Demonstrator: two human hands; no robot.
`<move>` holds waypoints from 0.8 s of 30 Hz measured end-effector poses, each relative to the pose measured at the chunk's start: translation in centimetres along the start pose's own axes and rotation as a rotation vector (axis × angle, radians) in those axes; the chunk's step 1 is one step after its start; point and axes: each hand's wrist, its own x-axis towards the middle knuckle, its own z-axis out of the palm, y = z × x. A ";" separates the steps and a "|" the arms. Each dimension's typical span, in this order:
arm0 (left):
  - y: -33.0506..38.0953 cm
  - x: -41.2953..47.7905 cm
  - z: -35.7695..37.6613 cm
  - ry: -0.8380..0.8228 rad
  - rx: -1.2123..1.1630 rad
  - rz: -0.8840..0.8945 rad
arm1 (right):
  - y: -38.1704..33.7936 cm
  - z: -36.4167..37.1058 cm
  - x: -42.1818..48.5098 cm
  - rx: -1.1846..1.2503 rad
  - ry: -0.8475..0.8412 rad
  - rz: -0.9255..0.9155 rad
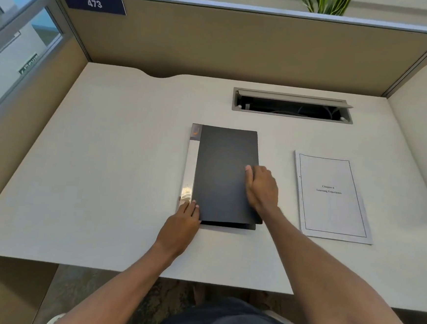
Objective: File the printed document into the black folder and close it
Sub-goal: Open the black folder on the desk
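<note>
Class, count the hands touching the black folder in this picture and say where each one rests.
2. The left hand rests on the black folder at its near-left corner by the spine; the right hand lies along its right edge.

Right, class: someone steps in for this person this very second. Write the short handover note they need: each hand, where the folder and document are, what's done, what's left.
Left hand: fingers resting on the black folder at its near spine corner, steadying it.
Right hand: flat on the folder's right edge, thumb on the cover, apparently about to lift it.
Folder: closed or nearly so, mid-desk.
Printed document: lying on the desk right of the folder, apart from it, untouched.
Done: nothing filed.
Left: open the cover, insert the document, close.
</note>
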 end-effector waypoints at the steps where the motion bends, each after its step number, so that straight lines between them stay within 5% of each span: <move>1: 0.0 -0.1 0.0 0.003 -0.012 -0.001 | 0.0 -0.7 0.8 0.104 0.045 0.063; 4: -0.3 -0.4 0.2 0.044 -0.076 -0.012 | 0.2 -2.0 2.7 0.349 0.183 0.261; 7: -0.7 -0.9 0.2 0.127 -0.174 -0.025 | -0.2 -2.1 2.9 0.317 0.208 0.262; 11: -0.8 -1.6 -0.5 0.233 -0.391 -0.105 | -2.3 0.3 1.1 0.260 -0.063 0.151; 14: -0.7 -2.4 -1.5 0.266 -0.667 -0.219 | -4.0 3.4 -0.6 -0.019 -0.270 -0.013; 24: -0.6 -3.3 -1.5 0.445 -0.966 -0.606 | -5.6 6.2 -2.6 -0.355 -0.424 -0.153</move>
